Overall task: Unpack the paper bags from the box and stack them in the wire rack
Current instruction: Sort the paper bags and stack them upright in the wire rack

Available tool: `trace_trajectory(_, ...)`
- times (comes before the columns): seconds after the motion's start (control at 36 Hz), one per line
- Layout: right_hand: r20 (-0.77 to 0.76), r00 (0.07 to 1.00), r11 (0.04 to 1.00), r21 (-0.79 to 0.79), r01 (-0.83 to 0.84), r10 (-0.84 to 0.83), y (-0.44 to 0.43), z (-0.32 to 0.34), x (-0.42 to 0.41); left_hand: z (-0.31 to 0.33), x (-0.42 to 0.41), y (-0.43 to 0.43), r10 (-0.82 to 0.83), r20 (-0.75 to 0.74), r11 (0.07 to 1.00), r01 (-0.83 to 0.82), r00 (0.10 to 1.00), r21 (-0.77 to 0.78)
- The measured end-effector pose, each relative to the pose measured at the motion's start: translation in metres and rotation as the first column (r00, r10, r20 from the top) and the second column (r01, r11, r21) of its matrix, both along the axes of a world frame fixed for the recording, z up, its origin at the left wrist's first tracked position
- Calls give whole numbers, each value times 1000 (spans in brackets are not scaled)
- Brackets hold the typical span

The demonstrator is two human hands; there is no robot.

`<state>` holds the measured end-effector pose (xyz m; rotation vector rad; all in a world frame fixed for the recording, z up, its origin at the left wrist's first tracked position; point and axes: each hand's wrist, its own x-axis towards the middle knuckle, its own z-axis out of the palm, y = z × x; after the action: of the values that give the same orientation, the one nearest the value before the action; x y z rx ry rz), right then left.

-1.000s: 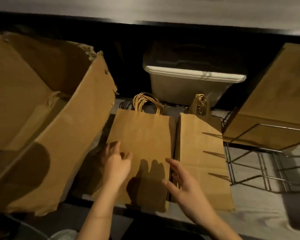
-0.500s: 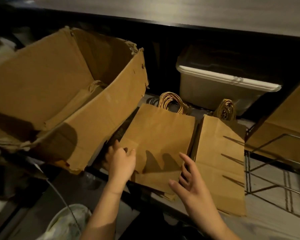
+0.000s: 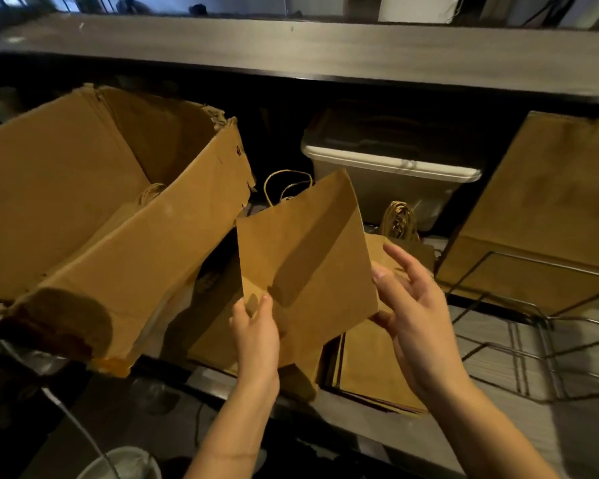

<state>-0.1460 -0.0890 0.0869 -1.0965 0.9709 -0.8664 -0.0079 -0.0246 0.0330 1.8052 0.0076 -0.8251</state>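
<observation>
A flat brown paper bag bundle [image 3: 308, 267] is tilted up off the shelf, handles pointing away. My left hand [image 3: 255, 335] pinches its lower left edge, thumb on top. My right hand [image 3: 415, 312] supports its right edge from below, fingers spread and relaxed. Under it lies another flat stack of bags [image 3: 374, 368] with twisted handles at the back. The torn cardboard box [image 3: 125, 243] sits at the left, tipped open, with more bags inside [image 3: 132, 209]. The wire rack [image 3: 533, 340] stands at the right on the shelf.
A large paper bag [image 3: 554, 209] leans upright behind the wire rack. A grey lidded plastic bin [image 3: 391, 174] sits at the back under the upper shelf [image 3: 325, 53]. A white container [image 3: 125, 463] and a cable are below the shelf edge at bottom left.
The left bundle of bags, lying flat a second ago, has been lifted and tilted up by both hands. My view has shifted so the box appears further right and higher.
</observation>
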Motion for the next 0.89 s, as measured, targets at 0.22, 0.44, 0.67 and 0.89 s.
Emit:
trace_trajectory(0.22,-144,990,946,-321,-47,1,-23,38,-60,30,-41,-22,34,-134,968,-66,990,-242)
trace_trajectory(0.44,-180,943,851,-500,159,-281,-56,51,-121,54,-76,-57,-124,3,907,114,992,-406)
trace_trajectory(0.67,-192,843,719,-635,283,-502,-97,51,-159,80,-103,-105,-311,327,736,444,892,-512)
trace_trajectory(0.89,-190,740,644,-657,393,-645,-153,28,-192,94,-124,-163,-465,464,652,646,754,-397)
